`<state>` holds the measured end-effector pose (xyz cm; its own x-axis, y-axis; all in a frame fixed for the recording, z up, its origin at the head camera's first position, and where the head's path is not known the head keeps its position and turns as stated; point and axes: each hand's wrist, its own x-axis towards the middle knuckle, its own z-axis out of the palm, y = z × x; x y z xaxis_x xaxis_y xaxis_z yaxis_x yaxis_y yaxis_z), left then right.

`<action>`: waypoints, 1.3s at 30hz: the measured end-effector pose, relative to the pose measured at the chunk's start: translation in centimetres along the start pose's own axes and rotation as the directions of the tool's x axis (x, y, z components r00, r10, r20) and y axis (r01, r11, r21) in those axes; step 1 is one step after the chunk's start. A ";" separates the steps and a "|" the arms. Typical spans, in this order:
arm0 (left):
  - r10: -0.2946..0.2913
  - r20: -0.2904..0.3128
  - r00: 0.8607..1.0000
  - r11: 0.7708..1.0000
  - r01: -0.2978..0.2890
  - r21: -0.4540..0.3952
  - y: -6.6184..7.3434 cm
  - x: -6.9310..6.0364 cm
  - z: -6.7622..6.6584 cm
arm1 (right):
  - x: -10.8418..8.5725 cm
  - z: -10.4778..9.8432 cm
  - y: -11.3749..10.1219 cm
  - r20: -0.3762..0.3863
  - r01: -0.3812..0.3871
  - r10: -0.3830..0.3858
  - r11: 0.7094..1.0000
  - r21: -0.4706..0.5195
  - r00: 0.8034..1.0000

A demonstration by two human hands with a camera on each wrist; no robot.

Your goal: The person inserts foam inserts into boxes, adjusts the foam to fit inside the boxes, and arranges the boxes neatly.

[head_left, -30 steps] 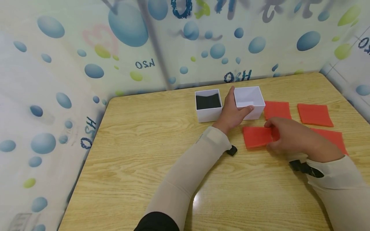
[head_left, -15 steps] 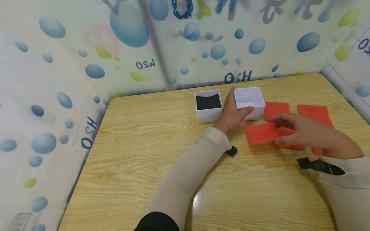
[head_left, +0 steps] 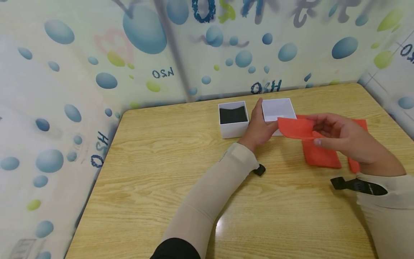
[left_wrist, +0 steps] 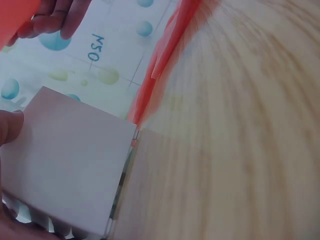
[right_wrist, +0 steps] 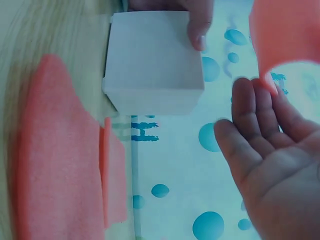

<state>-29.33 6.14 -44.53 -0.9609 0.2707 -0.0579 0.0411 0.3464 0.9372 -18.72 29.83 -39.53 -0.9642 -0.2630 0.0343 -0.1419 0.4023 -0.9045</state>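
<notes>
My left hand (head_left: pixel 258 128) holds an open white box (head_left: pixel 279 107) by its left side, thumb over the front wall. In the right wrist view that thumb lies on the wall of the white box (right_wrist: pixel 150 55). Just in front of the box's near rim, my right hand (head_left: pixel 344 135) holds up a thin red cloth-like piece (head_left: pixel 295 128), pinched at its right end. The piece (right_wrist: pixel 292 30) curves upward from the fingertips in the right wrist view and hides part of the box front in the head view. Another red piece (head_left: pixel 321 155) lies beneath this hand.
A second white box (head_left: pixel 234 130) with a dark folded piece (head_left: pixel 233 114) inside stands left of my left hand. More red pieces (head_left: pixel 354 166) lie on the wooden table (head_left: pixel 145 162) at the right, partly behind my right hand. A patterned wall (head_left: pixel 194 61) borders the table's back.
My right hand has picked a red piece off the table and lifted it up toward the held box, uncovering another red piece below. The left hand and both boxes have stayed put.
</notes>
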 end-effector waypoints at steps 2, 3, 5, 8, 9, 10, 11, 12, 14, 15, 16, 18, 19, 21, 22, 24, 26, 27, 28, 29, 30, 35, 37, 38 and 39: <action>-0.005 0.001 1.000 1.000 0.005 -0.001 0.0 0.0 0.0 | 0.2 0.2 -0.1 -0.035 -0.029 0.028 1.000 -0.011 0.999; -0.006 0.002 1.000 1.000 0.006 -0.003 0.0 -0.1 0.0 | 0.3 0.3 -0.2 -0.049 -0.036 0.035 0.999 -0.018 0.998; -0.004 0.003 1.000 1.000 0.004 -0.007 -0.1 0.0 0.0 | 0.7 0.4 -0.3 -0.069 -0.046 0.044 0.999 -0.029 0.997; 0.010 0.007 1.000 1.000 -0.010 -0.014 -0.1 0.0 0.0 | 1.3 0.6 -0.5 -0.079 -0.052 0.049 0.998 -0.036 0.996; 0.019 0.009 1.000 1.000 -0.019 -0.017 -0.2 0.0 0.0 | 1.7 0.6 -0.5 -0.083 -0.054 0.050 0.998 -0.040 0.995; 0.029 0.011 1.000 0.999 -0.029 -0.022 -0.2 0.1 0.0 | 2.0 0.6 -0.6 -0.088 -0.056 0.052 0.997 -0.046 0.995; 0.035 0.013 0.999 0.999 -0.035 -0.021 -0.2 0.1 0.0 | 2.4 0.6 -0.6 -0.097 -0.054 0.049 0.997 -0.052 0.994; 0.043 0.014 0.999 0.999 -0.042 -0.022 -0.2 0.2 0.0 | 2.7 0.7 -0.7 -0.109 -0.054 0.048 0.997 -0.058 0.993; 0.052 0.016 0.999 0.998 -0.051 -0.028 -0.2 0.2 0.0 | 3.4 0.7 -0.8 -0.138 -0.055 0.045 0.996 -0.067 0.989; 0.055 0.017 0.998 0.998 -0.054 -0.029 -0.2 0.3 0.0 | 3.8 0.8 -0.9 -0.154 -0.058 0.046 0.995 -0.075 0.987; 0.053 0.018 0.998 0.998 -0.053 -0.030 -0.2 0.3 0.0 | 4.1 0.8 -0.9 -0.164 -0.061 0.048 0.995 -0.077 0.985; 0.048 0.016 0.999 0.998 -0.048 -0.027 -0.2 0.2 0.0 | 4.7 1.0 -0.9 -0.173 -0.078 0.066 0.995 -0.061 0.983; 0.046 0.014 0.999 0.999 -0.046 -0.029 -0.1 0.2 -0.1 | 5.1 1.1 -0.9 -0.174 -0.085 0.076 0.995 -0.049 0.982; 0.044 0.014 0.999 0.998 -0.043 -0.036 -0.1 0.1 -0.1 | 5.6 1.3 -0.8 -0.175 -0.095 0.089 0.995 -0.030 0.981; 0.043 0.015 0.999 0.998 -0.042 -0.041 -0.1 0.1 -0.1 | 5.9 1.4 -0.8 -0.175 -0.091 0.087 0.996 -0.011 0.981; 0.049 0.018 0.999 0.997 -0.048 -0.056 -0.1 0.1 -0.1 | 6.2 1.6 -0.6 -0.181 -0.080 0.079 0.997 0.006 0.980; 0.062 0.024 0.998 0.996 -0.060 -0.071 -0.2 0.1 0.0 | 6.5 1.8 -0.3 -0.184 -0.078 0.078 0.997 0.007 0.980; 0.067 0.027 0.997 0.995 -0.065 -0.073 -0.3 0.1 0.1 | 6.5 1.9 -0.2 -0.185 -0.076 0.076 0.997 0.008 0.980; 0.072 0.027 0.997 0.995 -0.070 -0.071 -0.3 0.2 0.2 | 6.6 2.0 0.0 -0.184 -0.080 0.080 0.997 0.008 0.980; 0.077 0.028 0.997 0.995 -0.075 -0.068 -0.4 0.2 0.2 | 6.7 2.1 0.1 -0.183 -0.085 0.085 0.996 0.006 0.979; 0.080 0.026 0.996 0.995 -0.078 -0.067 -0.4 0.2 0.2 | 6.8 2.2 0.2 -0.181 -0.093 0.092 0.996 0.004 0.979; 0.083 0.020 0.996 0.994 -0.082 -0.067 -0.3 0.1 0.0 | 7.4 2.9 0.6 -0.176 -0.086 0.086 0.996 0.008 0.981; 0.085 0.022 0.996 0.993 -0.083 -0.079 -0.3 0.0 -0.1 | 7.6 3.2 0.7 -0.180 -0.083 0.082 0.997 0.003 0.980; 0.086 0.024 0.996 0.993 -0.084 -0.085 -0.3 0.0 -0.1 | 7.7 3.3 0.8 -0.185 -0.082 0.081 0.997 -0.002 0.979; 0.088 0.026 0.996 0.992 -0.085 -0.091 -0.4 0.0 -0.2 | 7.8 3.4 0.8 -0.188 -0.081 0.079 0.997 -0.003 0.979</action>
<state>-29.39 5.85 -44.79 -0.9461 0.3234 0.0160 0.0978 0.2385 0.9662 -25.55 25.12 -41.42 -0.9973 -0.0610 0.0420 -0.0641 0.4249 -0.9030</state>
